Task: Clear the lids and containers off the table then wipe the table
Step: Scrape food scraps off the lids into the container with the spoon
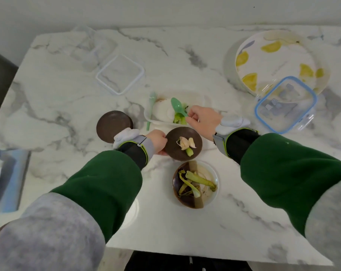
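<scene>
**Scraps first, clearing barely begun**

Left hand (157, 140) grips rim of small brown plate (183, 143) w/ garlic peel. Right hand (201, 119) pinches green spoon (178, 107) over white takeaway container (165, 112). Clear lid (120, 74) & blue-rimmed container (285, 104) sit untouched on worktop (68, 106). Next, prob.: scrape, stack plates. No readable text.

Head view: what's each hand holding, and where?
Left hand: small brown round plate, grip on left rim. Right hand: green plastic spoon, grip on handle.
</scene>
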